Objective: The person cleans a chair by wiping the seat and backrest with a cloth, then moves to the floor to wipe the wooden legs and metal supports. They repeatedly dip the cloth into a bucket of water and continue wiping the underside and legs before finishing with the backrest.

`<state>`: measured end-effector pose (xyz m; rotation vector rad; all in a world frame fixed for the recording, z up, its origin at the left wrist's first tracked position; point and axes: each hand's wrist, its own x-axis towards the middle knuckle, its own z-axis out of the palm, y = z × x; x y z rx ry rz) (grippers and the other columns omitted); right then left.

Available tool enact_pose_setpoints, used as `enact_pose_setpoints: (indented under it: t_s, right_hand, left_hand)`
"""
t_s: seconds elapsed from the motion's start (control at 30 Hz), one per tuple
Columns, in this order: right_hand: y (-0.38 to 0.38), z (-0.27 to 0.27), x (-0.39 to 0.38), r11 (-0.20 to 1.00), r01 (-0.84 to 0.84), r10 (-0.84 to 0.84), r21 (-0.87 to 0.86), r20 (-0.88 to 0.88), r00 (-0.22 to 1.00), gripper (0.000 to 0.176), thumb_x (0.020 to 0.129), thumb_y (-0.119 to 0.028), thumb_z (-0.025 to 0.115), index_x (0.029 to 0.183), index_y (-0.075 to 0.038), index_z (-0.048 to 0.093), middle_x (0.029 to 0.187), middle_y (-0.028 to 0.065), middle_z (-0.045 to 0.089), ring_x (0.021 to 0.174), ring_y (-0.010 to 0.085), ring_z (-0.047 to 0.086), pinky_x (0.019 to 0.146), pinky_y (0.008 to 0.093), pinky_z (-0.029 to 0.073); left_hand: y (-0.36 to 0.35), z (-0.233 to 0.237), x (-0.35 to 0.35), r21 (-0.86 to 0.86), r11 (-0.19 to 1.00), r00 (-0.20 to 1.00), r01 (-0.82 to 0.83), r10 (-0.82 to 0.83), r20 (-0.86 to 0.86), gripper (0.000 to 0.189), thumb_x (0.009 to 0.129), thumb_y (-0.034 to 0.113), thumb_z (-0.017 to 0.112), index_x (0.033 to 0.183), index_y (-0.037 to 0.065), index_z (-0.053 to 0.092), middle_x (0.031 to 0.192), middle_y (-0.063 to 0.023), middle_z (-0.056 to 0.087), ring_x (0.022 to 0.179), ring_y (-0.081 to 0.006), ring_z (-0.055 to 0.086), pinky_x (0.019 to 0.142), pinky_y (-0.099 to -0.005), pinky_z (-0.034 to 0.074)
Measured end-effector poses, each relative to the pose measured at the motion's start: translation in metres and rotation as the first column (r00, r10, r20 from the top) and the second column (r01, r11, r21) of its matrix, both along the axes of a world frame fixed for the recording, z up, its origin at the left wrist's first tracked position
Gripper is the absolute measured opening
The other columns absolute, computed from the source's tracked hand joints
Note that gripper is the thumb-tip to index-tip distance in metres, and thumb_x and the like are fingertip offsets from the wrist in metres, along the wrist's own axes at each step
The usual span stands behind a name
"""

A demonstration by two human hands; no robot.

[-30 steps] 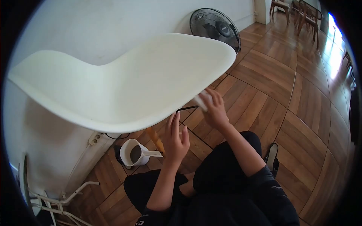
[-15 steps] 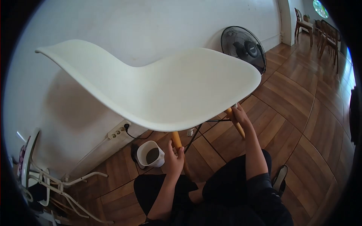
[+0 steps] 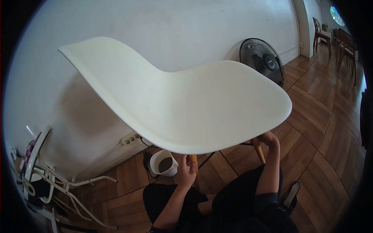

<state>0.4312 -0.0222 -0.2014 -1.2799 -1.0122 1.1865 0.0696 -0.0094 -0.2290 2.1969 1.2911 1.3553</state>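
Note:
A white moulded chair seat point(image 3: 186, 105) fills the middle of the view, seen from above. My left hand point(image 3: 185, 171) is wrapped around a wooden chair leg point(image 3: 193, 161) just under the seat's near edge. My right hand point(image 3: 269, 139) grips another wooden leg point(image 3: 258, 150) under the seat's right side; its fingers are partly hidden by the seat. I am sitting on the floor with my legs in dark trousers point(image 3: 229, 202) under the chair.
A white jug point(image 3: 164, 164) holding dark liquid stands on the parquet floor point(image 3: 326, 128) beside my left hand. A wall socket strip point(image 3: 130, 138) sits behind it. A black fan point(image 3: 264, 60) stands at the wall. A folded white rack point(image 3: 50, 178) lies left. Wooden chairs point(image 3: 342, 39) stand far right.
Both hands went from loose near the seat's underside to gripping the wooden legs. The right hand's white cloth is no longer visible. The seat now fills more of the view.

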Motion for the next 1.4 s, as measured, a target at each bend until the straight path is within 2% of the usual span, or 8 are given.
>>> enact_pose_setpoints:
  t_s: [0.1, 0.23, 0.4, 0.7, 0.77, 0.93, 1.17, 1.4]
  right_hand:
    - [-0.015, -0.001, 0.009, 0.996, 0.033, -0.033, -0.086, -0.001, 0.999, 0.041, 0.085, -0.030, 0.056, 0.108, 0.004, 0.058, 0.090, 0.0173, 0.066, 0.082, 0.0275, 0.066, 0.070, 0.0402, 0.055]
    - [-0.035, -0.007, 0.011, 0.980, 0.166, -0.166, 0.113, -0.010, 0.986, 0.042, 0.082, -0.031, 0.060, 0.106, 0.004, 0.058, 0.090, 0.0182, 0.066, 0.077, 0.0299, 0.066, 0.070, 0.0403, 0.055]
    - [-0.034, -0.013, 0.027, 0.998, -0.023, 0.029, 0.056, -0.108, 0.994, 0.054, 0.079, -0.027, 0.066, 0.119, 0.005, 0.047, 0.098, 0.0219, 0.062, 0.085, 0.0365, 0.065, 0.067, 0.0489, 0.056]
    - [-0.003, -0.045, 0.035, 0.993, 0.056, -0.053, -0.101, 0.039, 0.998, 0.058, 0.082, -0.044, 0.058, 0.117, 0.003, 0.055, 0.109, 0.0202, 0.061, 0.098, 0.0274, 0.061, 0.081, 0.0398, 0.051]
    - [-0.009, -0.036, 0.033, 0.994, 0.010, -0.007, -0.105, 0.026, 1.000, 0.059, 0.082, -0.043, 0.059, 0.118, 0.003, 0.053, 0.111, 0.0194, 0.060, 0.099, 0.0268, 0.060, 0.081, 0.0394, 0.050]
    - [0.000, -0.044, 0.030, 0.995, -0.024, 0.025, -0.094, 0.011, 1.000, 0.055, 0.080, -0.035, 0.065, 0.120, 0.001, 0.053, 0.112, 0.0151, 0.059, 0.098, 0.0246, 0.058, 0.083, 0.0385, 0.049]
    - [-0.011, -0.030, -0.013, 0.976, -0.033, 0.025, 0.216, 0.039, 0.999, 0.049, 0.078, -0.024, 0.070, 0.119, -0.001, 0.054, 0.112, 0.0124, 0.059, 0.102, 0.0228, 0.055, 0.086, 0.0368, 0.047]
    - [-0.011, -0.007, -0.030, 0.992, -0.122, 0.121, 0.035, 0.035, 0.992, 0.049, 0.081, -0.027, 0.068, 0.119, -0.001, 0.052, 0.112, 0.0170, 0.057, 0.092, 0.0213, 0.060, 0.065, 0.0331, 0.055]
  left_hand:
    - [-0.003, 0.004, 0.005, -0.012, 0.999, 0.999, 0.039, -0.039, 0.004, 0.045, 0.085, 0.016, 0.062, 0.123, -0.002, 0.044, 0.100, -0.0157, 0.060, 0.090, -0.0253, 0.061, 0.081, -0.0354, 0.048]
    - [0.000, 0.014, 0.011, -0.129, 0.985, 0.993, 0.117, -0.117, 0.007, 0.045, 0.089, 0.014, 0.057, 0.129, 0.001, 0.039, 0.103, -0.0178, 0.058, 0.091, -0.0281, 0.061, 0.078, -0.0356, 0.049]
    - [0.014, 0.015, 0.019, -0.077, 0.990, 0.993, 0.120, -0.120, 0.006, 0.047, 0.090, 0.014, 0.054, 0.132, 0.002, 0.036, 0.102, -0.0180, 0.058, 0.085, -0.0254, 0.062, 0.074, -0.0346, 0.050]
    - [0.061, 0.010, 0.020, -0.142, 0.980, 0.988, 0.139, -0.147, -0.042, 0.056, 0.087, 0.012, 0.059, 0.136, 0.005, 0.034, 0.116, -0.0176, 0.053, 0.094, -0.0265, 0.059, 0.081, -0.0354, 0.049]
    - [0.073, 0.006, 0.021, 0.006, 0.991, 0.989, 0.135, -0.134, -0.064, 0.048, 0.087, 0.012, 0.056, 0.130, 0.002, 0.038, 0.099, -0.0182, 0.059, 0.085, -0.0272, 0.061, 0.072, -0.0360, 0.050]
    - [0.089, 0.010, 0.019, -0.072, 0.992, 0.993, 0.104, -0.108, -0.050, 0.047, 0.087, 0.007, 0.055, 0.130, 0.003, 0.038, 0.099, -0.0171, 0.059, 0.086, -0.0285, 0.061, 0.072, -0.0375, 0.049]
    - [0.131, 0.007, -0.008, -0.130, 0.989, 0.992, 0.065, -0.078, -0.100, 0.031, 0.088, 0.005, 0.052, 0.118, 0.003, 0.045, 0.091, -0.0155, 0.059, 0.082, -0.0285, 0.061, 0.071, -0.0369, 0.048]
    - [0.138, 0.006, -0.014, -0.020, 0.997, 0.983, 0.077, -0.080, -0.163, 0.025, 0.089, 0.005, 0.050, 0.114, 0.003, 0.047, 0.086, -0.0161, 0.057, 0.077, -0.0314, 0.058, 0.069, -0.0387, 0.046]
